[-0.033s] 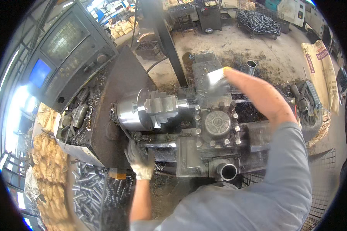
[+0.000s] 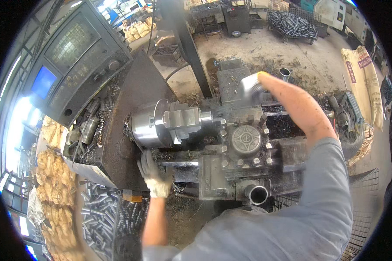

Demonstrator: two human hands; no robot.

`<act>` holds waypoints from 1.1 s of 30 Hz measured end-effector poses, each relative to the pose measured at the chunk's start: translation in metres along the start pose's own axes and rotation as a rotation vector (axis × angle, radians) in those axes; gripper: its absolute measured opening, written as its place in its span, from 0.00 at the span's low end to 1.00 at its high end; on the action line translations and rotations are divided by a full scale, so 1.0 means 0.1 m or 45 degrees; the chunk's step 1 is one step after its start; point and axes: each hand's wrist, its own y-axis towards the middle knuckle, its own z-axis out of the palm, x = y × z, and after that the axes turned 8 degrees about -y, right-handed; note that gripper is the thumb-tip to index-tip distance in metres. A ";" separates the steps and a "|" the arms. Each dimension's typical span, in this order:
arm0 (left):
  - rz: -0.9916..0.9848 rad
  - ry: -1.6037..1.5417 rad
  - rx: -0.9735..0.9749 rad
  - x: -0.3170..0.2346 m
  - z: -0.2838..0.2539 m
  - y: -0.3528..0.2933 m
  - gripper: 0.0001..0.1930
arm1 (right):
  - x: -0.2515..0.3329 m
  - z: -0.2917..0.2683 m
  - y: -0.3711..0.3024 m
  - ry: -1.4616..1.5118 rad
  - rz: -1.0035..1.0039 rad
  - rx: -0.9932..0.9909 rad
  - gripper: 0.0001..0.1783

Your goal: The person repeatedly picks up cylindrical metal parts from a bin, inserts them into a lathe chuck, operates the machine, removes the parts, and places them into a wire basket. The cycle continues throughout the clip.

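Note:
My left hand (image 2: pixel 154 177), in a grey and white work glove, lies at the front of the lathe bed, below the chuck. Its fingers point up toward the panel's edge, stretched out, with nothing visible in them. The shiny metal chuck (image 2: pixel 151 126) has stepped jaws (image 2: pixel 181 118), and a short bright tube end (image 2: pixel 206 117) sticks out of them. Across the machine, my gloved right hand (image 2: pixel 251 86) hovers over the far end of the cross slide, beyond the bolted tool post (image 2: pixel 246 139). Motion smears it, and its fingers cannot be made out.
A metal tube (image 2: pixel 258 194) stands near me on the carriage; another tube (image 2: pixel 284 74) is on the far side. The control panel (image 2: pixel 69 56) rises at left. Cut tubes (image 2: pixel 101 217) fill a bin at lower left. A dark post (image 2: pixel 191 56) stands behind the chuck.
My left hand has shifted slightly up and left. My right hand has moved a little to the right and stays blurred. The chuck and tool post look the same.

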 end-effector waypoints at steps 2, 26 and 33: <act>0.082 0.100 0.088 -0.01 0.08 0.61 0.50 | -0.57 -0.27 0.05 -0.291 0.108 -0.546 0.03; 0.286 -0.035 0.091 0.22 0.36 1.77 0.36 | 1.17 0.22 0.11 -0.574 -0.298 -0.808 0.30; 0.285 -0.057 0.036 0.20 0.34 1.73 0.33 | 1.31 0.38 0.20 -0.565 -0.321 0.053 0.37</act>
